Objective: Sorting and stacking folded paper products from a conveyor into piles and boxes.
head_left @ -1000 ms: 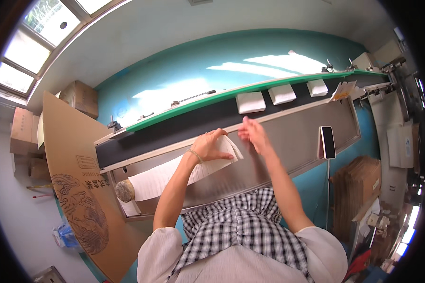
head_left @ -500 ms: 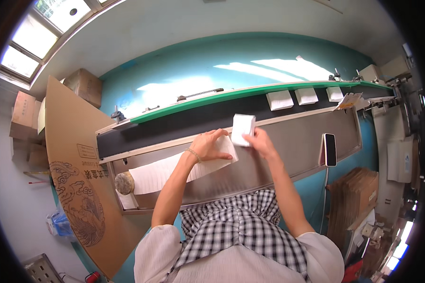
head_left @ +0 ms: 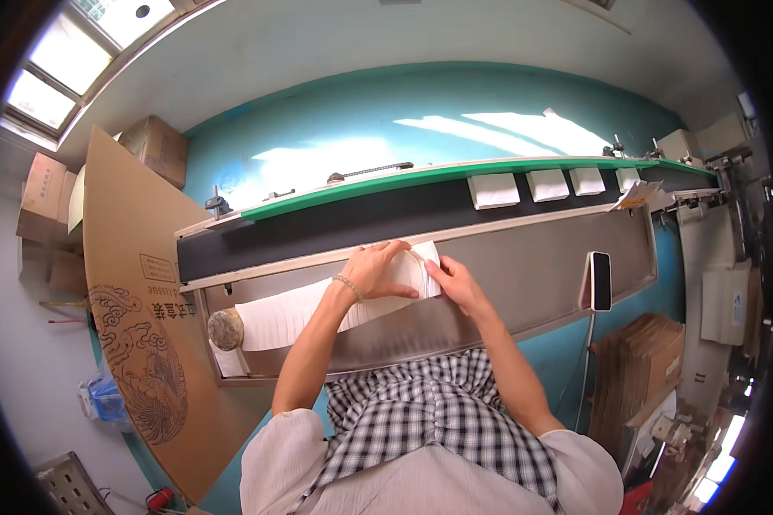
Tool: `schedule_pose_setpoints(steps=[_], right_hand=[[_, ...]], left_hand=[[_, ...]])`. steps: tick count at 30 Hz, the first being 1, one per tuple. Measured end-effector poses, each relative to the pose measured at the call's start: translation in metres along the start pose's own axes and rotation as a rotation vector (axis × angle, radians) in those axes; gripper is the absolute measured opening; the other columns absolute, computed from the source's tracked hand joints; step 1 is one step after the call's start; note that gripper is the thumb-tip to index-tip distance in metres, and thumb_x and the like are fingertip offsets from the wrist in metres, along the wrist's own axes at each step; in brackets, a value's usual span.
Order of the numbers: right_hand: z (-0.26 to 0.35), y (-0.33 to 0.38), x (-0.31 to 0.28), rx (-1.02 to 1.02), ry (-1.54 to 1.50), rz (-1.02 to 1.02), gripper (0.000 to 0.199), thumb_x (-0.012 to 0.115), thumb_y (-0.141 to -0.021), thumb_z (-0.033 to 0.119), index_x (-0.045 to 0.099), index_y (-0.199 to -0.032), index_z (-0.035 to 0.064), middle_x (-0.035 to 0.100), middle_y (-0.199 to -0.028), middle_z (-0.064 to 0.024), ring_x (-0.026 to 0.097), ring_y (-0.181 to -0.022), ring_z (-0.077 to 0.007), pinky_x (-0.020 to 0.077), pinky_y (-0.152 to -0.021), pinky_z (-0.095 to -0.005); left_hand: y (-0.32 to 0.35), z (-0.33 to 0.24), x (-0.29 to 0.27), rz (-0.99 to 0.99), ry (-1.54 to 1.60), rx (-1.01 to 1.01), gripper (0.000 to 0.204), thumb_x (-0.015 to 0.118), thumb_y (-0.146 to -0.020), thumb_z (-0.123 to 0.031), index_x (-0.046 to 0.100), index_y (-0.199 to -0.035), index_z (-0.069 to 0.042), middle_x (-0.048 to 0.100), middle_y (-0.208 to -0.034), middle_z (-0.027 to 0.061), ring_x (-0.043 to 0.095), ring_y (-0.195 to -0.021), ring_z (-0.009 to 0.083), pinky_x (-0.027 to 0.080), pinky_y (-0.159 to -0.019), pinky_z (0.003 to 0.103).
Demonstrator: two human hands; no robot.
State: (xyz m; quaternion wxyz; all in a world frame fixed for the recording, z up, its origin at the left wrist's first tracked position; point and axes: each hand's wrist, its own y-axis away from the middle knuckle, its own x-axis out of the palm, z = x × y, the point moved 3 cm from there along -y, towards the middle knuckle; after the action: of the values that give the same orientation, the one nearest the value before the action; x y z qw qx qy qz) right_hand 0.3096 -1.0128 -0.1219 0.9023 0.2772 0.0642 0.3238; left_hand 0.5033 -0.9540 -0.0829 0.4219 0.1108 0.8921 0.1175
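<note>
A long row of folded white tissues [head_left: 296,316] lies along the metal tray [head_left: 524,257] in front of me. My left hand [head_left: 376,273], with a beaded bracelet at the wrist, grips across this row close to its right end, thumb on the near side and fingers on the far side. At that same end, my right hand [head_left: 457,283] pinches a bundle of white tissues [head_left: 428,262] that leans slightly apart from the row. Against the row's left end stands a round, stone-like weight [head_left: 226,330]. Several white tissue stacks [head_left: 494,191] sit on the black conveyor belt [head_left: 318,221] beyond.
A green rail [head_left: 343,190] runs along the belt's far side. The phone [head_left: 601,281] stands on a holder at the right, near a pile of flat cardboard [head_left: 637,369]. A large cardboard sheet [head_left: 146,343] stands at the left, with cartons [head_left: 152,156] behind it.
My right hand has put its tissue stack on the belt and come back to the row's end. The other stacks on the belt have shifted right. My left hand stays on the row.
</note>
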Motion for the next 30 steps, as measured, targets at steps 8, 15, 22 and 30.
schedule_pose_setpoints(steps=[8, 15, 22, 30], right_hand=[[0.004, -0.012, -0.004, 0.015, 0.108, 0.135, 0.042, 0.062, -0.097, 0.042, 0.065, -0.114, 0.0032, 0.067, -0.095, -0.0025, 0.06, -0.081, -0.009, 0.0492, -0.064, -0.0258], [-0.016, -0.038, -0.031, -0.068, 0.113, -0.018, 0.032, 0.065, -0.097, 0.026, 0.062, -0.115, -0.0008, 0.068, -0.101, -0.008, 0.062, -0.078, -0.0107, 0.0515, -0.062, -0.0248], [-0.016, -0.028, 0.014, -0.326, 0.202, -0.016, 0.039, 0.064, -0.098, 0.034, 0.061, -0.117, 0.0009, 0.067, -0.096, -0.0059, 0.061, -0.079, -0.0123, 0.0516, -0.068, -0.0279], [-0.016, -0.007, 0.005, -0.007, 0.127, 0.062, 0.049, 0.065, -0.094, 0.048, 0.065, -0.109, 0.0024, 0.066, -0.091, -0.0039, 0.059, -0.074, -0.0102, 0.0482, -0.062, -0.027]], left_hand=[[0.004, -0.006, -0.008, -0.147, 0.118, 0.084, 0.087, 0.086, -0.063, -0.057, 0.053, -0.131, -0.012, 0.066, -0.121, 0.0175, 0.064, -0.11, 0.0386, 0.051, -0.094, 0.044], [0.004, 0.0, -0.002, -0.105, 0.093, -0.005, 0.083, 0.085, -0.063, -0.059, 0.056, -0.126, -0.014, 0.066, -0.119, 0.0174, 0.063, -0.111, 0.0373, 0.051, -0.094, 0.043], [0.001, 0.006, -0.004, -0.071, 0.099, -0.002, 0.088, 0.085, -0.062, -0.06, 0.054, -0.129, -0.012, 0.065, -0.122, 0.0179, 0.063, -0.112, 0.0368, 0.05, -0.094, 0.044], [0.014, 0.004, -0.007, -0.057, -0.021, -0.028, 0.1, 0.086, -0.059, -0.06, 0.048, -0.14, -0.015, 0.063, -0.128, 0.0187, 0.061, -0.116, 0.0369, 0.049, -0.097, 0.043]])
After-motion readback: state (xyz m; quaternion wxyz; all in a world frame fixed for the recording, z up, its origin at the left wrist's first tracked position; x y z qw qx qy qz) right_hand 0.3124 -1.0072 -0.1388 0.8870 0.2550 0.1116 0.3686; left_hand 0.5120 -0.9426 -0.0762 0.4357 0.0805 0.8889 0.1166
